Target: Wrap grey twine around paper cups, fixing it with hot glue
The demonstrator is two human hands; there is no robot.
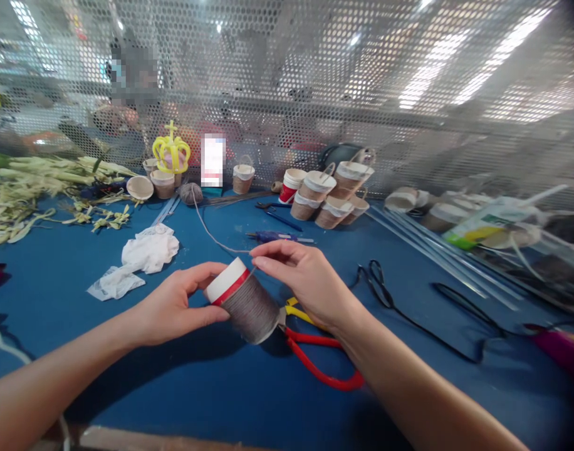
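Note:
A tilted cup (252, 312) has grey cord wound closely round its side, with a red band and a white rim showing at the upper left. My left hand (186, 300) grips the cup by its rim end, thumb below and fingers above. Between the thumb and forefinger of my right hand (291, 266) is the grey cord (216, 239), pinched just above the cup. That cord runs back to a grey ball of yarn (192, 193). Scissors with red and yellow handles (324, 369) lie beside the cup, partly beneath my right wrist.
White crumpled cloth (150, 249) lies left of the cup. Wrapped cups (308, 200), a blue glue gun or similar tool (272, 237) and pliers (282, 216) are farther back. Black cord (418, 322) and clear rods (428, 250) lie right. A perforated metal screen (277, 75) stands behind.

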